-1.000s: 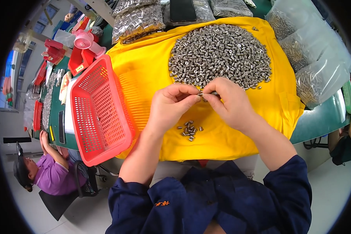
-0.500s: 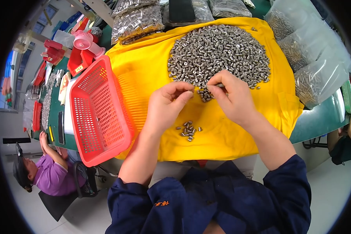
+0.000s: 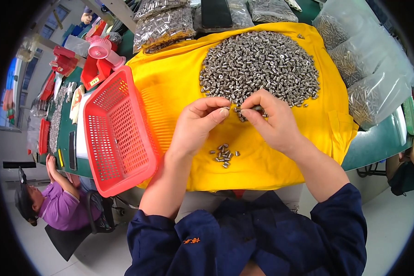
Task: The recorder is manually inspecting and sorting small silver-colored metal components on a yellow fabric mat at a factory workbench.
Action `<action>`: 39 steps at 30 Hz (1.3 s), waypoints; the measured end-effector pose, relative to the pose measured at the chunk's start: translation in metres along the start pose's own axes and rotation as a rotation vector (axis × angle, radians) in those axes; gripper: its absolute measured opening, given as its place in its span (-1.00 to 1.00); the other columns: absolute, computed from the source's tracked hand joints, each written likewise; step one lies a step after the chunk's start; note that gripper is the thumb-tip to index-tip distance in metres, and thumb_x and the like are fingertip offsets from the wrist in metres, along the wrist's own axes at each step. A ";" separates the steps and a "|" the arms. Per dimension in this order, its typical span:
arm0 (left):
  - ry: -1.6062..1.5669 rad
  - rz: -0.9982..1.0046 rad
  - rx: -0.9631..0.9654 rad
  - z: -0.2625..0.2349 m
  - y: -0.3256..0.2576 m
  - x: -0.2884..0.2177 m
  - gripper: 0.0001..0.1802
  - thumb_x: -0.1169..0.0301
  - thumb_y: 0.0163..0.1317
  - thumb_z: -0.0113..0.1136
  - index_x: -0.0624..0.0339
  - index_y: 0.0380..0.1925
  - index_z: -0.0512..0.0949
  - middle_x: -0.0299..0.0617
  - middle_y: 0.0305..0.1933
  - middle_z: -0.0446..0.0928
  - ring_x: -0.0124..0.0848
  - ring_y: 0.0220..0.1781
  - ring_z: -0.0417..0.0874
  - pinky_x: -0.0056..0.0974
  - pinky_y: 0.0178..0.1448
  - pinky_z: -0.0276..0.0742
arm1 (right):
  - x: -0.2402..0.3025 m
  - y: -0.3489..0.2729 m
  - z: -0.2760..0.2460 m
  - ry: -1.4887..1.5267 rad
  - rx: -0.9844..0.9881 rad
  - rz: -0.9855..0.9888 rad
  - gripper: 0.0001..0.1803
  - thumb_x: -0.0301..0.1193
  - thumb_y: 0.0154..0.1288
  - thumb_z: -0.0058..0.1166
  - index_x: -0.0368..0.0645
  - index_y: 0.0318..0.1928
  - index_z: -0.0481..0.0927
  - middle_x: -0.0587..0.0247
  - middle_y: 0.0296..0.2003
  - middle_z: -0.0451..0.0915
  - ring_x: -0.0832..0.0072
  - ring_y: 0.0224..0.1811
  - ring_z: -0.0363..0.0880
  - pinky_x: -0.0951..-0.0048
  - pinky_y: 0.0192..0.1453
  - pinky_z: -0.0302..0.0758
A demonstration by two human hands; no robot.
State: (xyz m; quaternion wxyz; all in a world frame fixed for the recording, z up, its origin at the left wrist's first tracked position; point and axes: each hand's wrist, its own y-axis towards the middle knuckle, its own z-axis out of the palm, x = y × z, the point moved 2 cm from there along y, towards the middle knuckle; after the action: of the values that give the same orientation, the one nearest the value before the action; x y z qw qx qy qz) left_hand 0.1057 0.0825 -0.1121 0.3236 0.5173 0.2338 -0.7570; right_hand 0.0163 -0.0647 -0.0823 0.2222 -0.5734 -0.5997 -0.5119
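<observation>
A large heap of small, shiny metal cylinders [image 3: 262, 64] lies on a yellow cloth [image 3: 271, 168]. My left hand [image 3: 200, 122], just in front of the heap, has thumb and forefinger pinched together; what sits between them is too small to make out. Close beside it, my right hand [image 3: 273, 122] pinches a small, slim dark metal piece [image 3: 239, 109], its end pointing at my left fingertips. A few loose cylinders lie under the right fingers. Nearer to me, a small separate group of cylinders [image 3: 224, 155] rests on the cloth.
At the left stands a red perforated basket [image 3: 145, 154]. Clear bags of metal parts [image 3: 168, 27] and a black phone [image 3: 216, 14] lie at the back; more bags [image 3: 363, 99] line the right. A pink fan [image 3: 101, 48] stands far left, and a person in purple [image 3: 64, 207] sits there.
My hands have come closer together, the left fingertips closing into a pinch. The slim piece in my right hand now shows between the hands. The whole view has shifted slightly.
</observation>
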 end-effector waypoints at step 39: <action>-0.501 -0.085 -0.070 -0.010 -0.004 0.001 -0.81 0.49 0.19 0.06 0.18 -0.18 0.47 -0.26 -0.29 0.52 -0.51 -0.30 0.53 -0.39 -0.18 0.50 | -0.008 0.003 -0.006 -0.029 -0.117 -0.003 -0.96 -0.54 0.12 0.00 -0.23 -0.38 0.43 0.27 -0.59 0.43 0.59 -0.61 0.33 0.56 -0.50 0.30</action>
State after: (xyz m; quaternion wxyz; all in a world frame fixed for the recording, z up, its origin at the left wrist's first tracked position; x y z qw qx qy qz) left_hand 0.1087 0.0923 -0.1164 0.3570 0.2918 0.1941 -0.8659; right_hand 0.0193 -0.0744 -0.0858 0.1787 -0.5921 -0.5727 -0.5381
